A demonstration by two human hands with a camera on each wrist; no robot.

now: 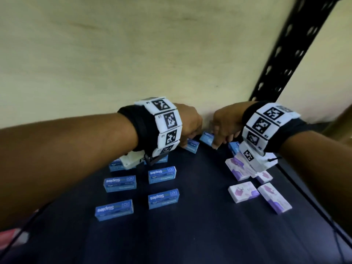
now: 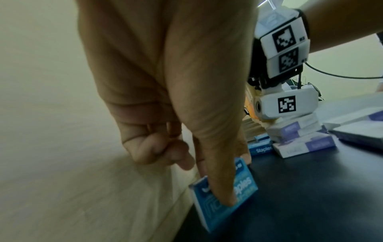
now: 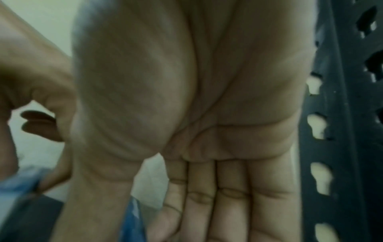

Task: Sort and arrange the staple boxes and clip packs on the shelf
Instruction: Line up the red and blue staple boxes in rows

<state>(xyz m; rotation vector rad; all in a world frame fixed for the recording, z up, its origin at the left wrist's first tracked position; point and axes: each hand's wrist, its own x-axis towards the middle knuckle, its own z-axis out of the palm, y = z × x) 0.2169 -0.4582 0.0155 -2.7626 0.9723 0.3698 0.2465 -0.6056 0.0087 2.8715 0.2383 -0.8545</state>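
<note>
Several blue staple boxes (image 1: pixel 120 183) stand in two columns on the left of the black shelf (image 1: pixel 190 235). White-and-purple clip packs (image 1: pixel 243 191) lie on the right. Both hands are at the back, by the wall. My left hand (image 1: pixel 185 142) pinches a tilted blue staple box (image 2: pixel 225 193) between thumb and forefinger, its lower edge on the shelf. My right hand (image 1: pixel 217 142) holds another blue staple box (image 1: pixel 206 138) between thumb and fingers; in the right wrist view only a blurred edge of this box (image 3: pixel 132 221) shows. One more blue box (image 1: pixel 234 146) sits behind the right wrist.
A cream wall (image 1: pixel 133 63) closes the back of the shelf. A black slotted upright (image 1: pixel 297 54) stands at the back right corner. A thin cable (image 1: pixel 323 216) runs along the right edge. Something red and white (image 1: pixel 11 237) lies at the lower left.
</note>
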